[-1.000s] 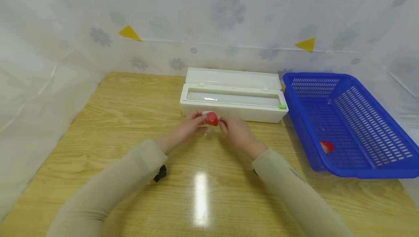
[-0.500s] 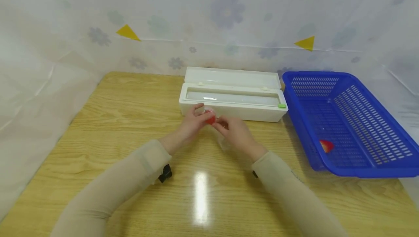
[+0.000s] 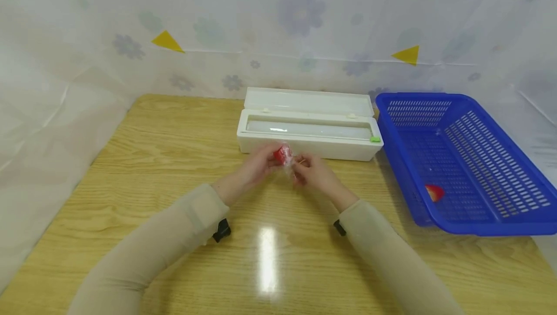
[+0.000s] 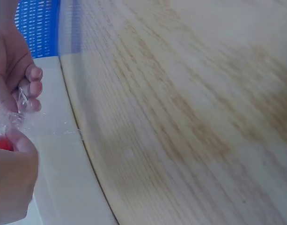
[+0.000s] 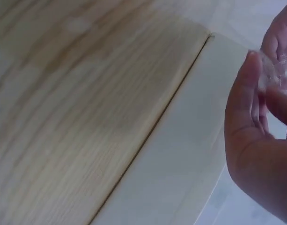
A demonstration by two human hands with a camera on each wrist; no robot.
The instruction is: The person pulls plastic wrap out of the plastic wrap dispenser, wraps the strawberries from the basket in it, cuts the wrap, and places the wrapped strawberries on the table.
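A small red fruit piece (image 3: 280, 154), strawberry-like, is wrapped in clear cling film (image 3: 288, 161). My left hand (image 3: 256, 165) grips it from the left, the thumb lying at the red surface in the left wrist view. On the other side, my right hand (image 3: 319, 175) pinches the gathered film between thumb and fingers. Crumpled film (image 4: 22, 104) shows between both hands there. Both hands are in front of a white cling film dispenser (image 3: 304, 148), its lid tipped back. In the right wrist view, the right hand (image 5: 251, 126) mostly hides the fruit piece.
A blue plastic basket (image 3: 398, 170) stands at the right, with another red fruit piece (image 3: 434, 192) inside. The dispenser has a green slider (image 3: 374, 139) at its right end. Behind the wooden table (image 3: 174, 136) hangs a flowered sheet (image 3: 209, 10).
The fruit piece has been turned within the film, which is now bunched toward the right hand. The left fingers have shifted round it; the right hand has moved slightly.
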